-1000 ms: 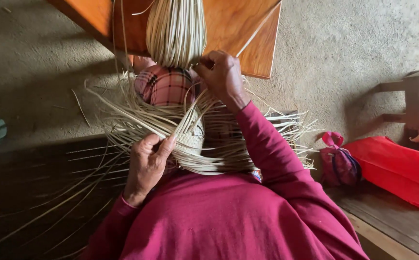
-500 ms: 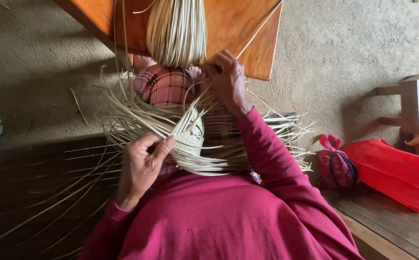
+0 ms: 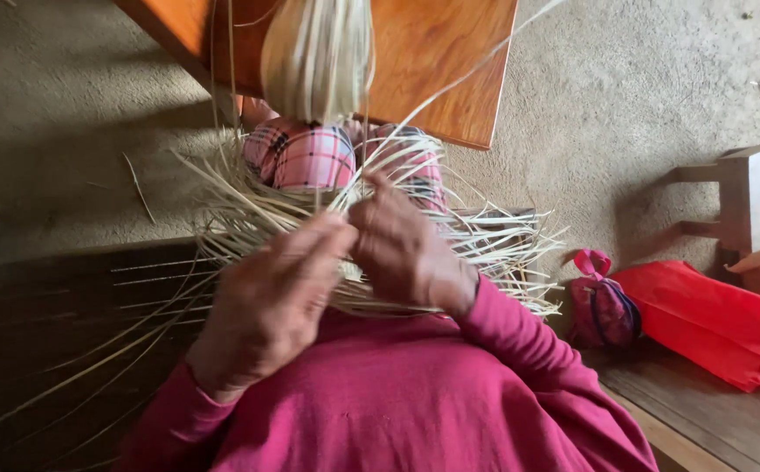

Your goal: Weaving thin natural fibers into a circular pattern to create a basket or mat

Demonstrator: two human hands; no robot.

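Head view shows both hands brought together over a half-woven piece of pale strip work (image 3: 345,262) held in the lap, just above the magenta top (image 3: 415,393). The left hand (image 3: 266,306) is curled with its fingers laid along the loose strips on the near side; its grip looks loosely closed about them, though the fingertips are blurred and the exact hold cannot be told. The right hand (image 3: 406,253) is pressed over the woven middle, its fingers bent round a few strips; which strip is pinched cannot be made out. One long strip (image 3: 476,65) is seen rising from the hands towards the upper right, across the orange wooden board (image 3: 450,70). A tied bundle of unused strips (image 3: 319,57) hangs above the plaid cloth (image 3: 301,157) over the knees.

The work is judged light and springy: the strips are thin, flat and flexible, fanning out stiffly on all sides, and likely to kink or split if bent sharply. The woven centre is judged the firmest place to be held, since the free ends slide and flick away. A single strip is best taken near its root, between thumb and fingertip.

A small pink pouch (image 3: 603,306) and a red bag (image 3: 712,319) lie on the wooden bench (image 3: 712,419) at the right.
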